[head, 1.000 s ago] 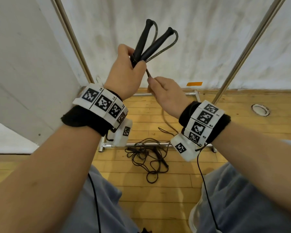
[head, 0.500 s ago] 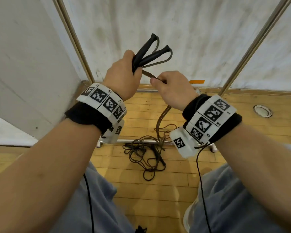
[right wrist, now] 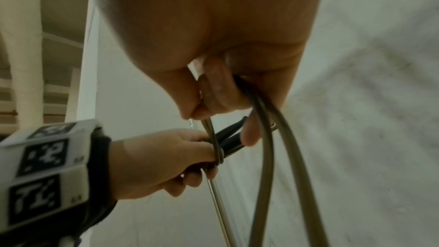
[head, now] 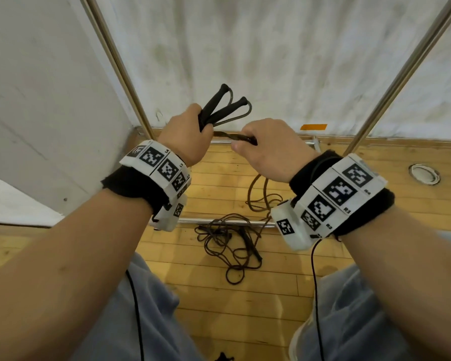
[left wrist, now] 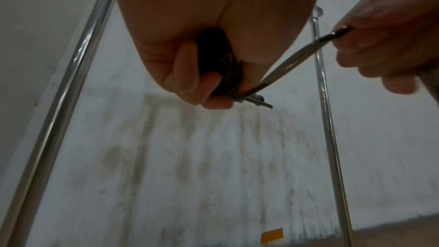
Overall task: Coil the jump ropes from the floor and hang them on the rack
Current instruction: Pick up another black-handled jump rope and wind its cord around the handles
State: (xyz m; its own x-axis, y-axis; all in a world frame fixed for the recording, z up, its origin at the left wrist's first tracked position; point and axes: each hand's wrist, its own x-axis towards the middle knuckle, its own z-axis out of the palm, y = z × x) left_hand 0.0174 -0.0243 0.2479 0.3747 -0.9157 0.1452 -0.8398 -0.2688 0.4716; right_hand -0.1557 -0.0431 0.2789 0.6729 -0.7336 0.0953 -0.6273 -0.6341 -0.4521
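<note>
left hand [head: 185,134]: we grip both black handles [head: 220,106] together, fist wrapped round their lower ends, tips fanning up and away toward the wall

right hand [head: 268,149]: fingers curled round the cord [head: 229,135], pinching it just beside the left fist; the doubled strands drop out under the palm in the right wrist view

held rope: up at chest level between our hands, the short stretch between the fists lies roughly level, left to right; slack loops [head: 258,196] hang from the right hand down toward the floor

key relation: cord runs sideways from the handle bundle to the right hand, handles' long axis points up and forward, so we judge the next wrap goes across the handles; right hand is the one feeding cord, left just anchors

floor rope [head: 227,246]: loose tangle on the wood floor below and between our hands, near the rack's low bar [head: 227,222]; not yet picked up

rack uprights [head: 115,63]: two metal poles, one either side of the hands, slanting up; hanging bar out of view

count: 2 handles in hand, 1 rope held, at least 1 more tangled on the floor (we cannot tell if it is one or several), 2 uprights

stage: coiling of first rope under way, nothing hung that we can see
</note>
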